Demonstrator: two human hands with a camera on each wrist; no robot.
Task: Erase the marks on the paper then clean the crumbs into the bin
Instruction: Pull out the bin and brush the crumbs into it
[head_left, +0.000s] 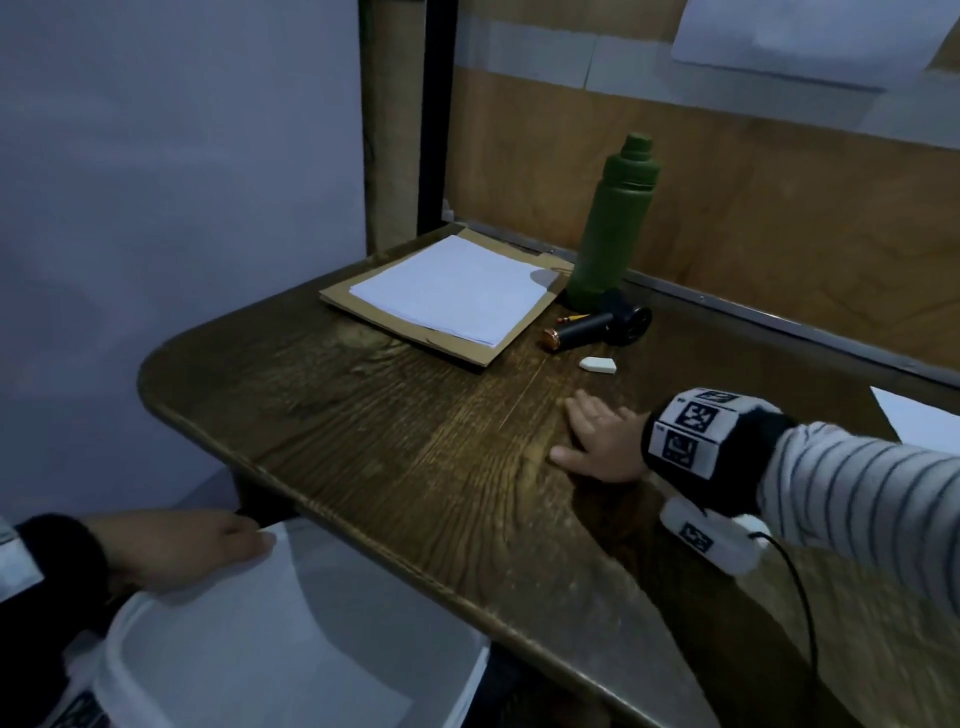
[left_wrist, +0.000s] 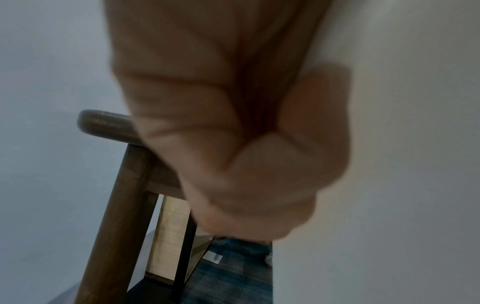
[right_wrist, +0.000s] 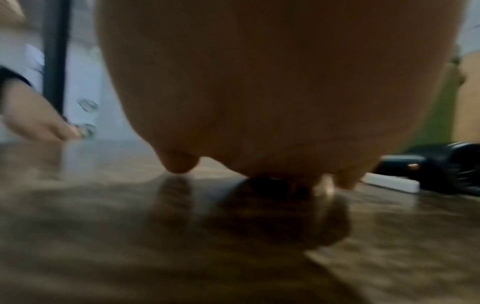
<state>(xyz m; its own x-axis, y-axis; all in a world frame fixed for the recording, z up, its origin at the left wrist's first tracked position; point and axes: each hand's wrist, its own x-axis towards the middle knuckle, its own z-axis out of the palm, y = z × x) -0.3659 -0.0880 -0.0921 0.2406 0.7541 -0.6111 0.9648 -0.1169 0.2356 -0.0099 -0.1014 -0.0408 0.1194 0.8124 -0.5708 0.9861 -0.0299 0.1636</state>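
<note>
A white paper sheet (head_left: 452, 288) lies on a cardboard pad (head_left: 467, 353) at the back of the wooden table (head_left: 363, 441); I make out no marks on it. A white eraser (head_left: 598, 365) lies loose on the table, just beyond my right hand (head_left: 592, 441), which rests palm down with its fingers spread flat on the wood. My left hand (head_left: 208, 545) grips the rim of the white bin (head_left: 291, 623), held below the table's front-left edge. The left wrist view shows the fingers (left_wrist: 246, 164) curled against the bin wall (left_wrist: 389, 144). Crumbs are too small to tell.
A green bottle (head_left: 615, 218) stands at the back, right of the paper. A black handheld device (head_left: 608, 325) and a pencil tip (head_left: 574, 317) lie in front of it. Another white sheet (head_left: 924, 421) pokes in at the right edge. A wooden panel backs the table.
</note>
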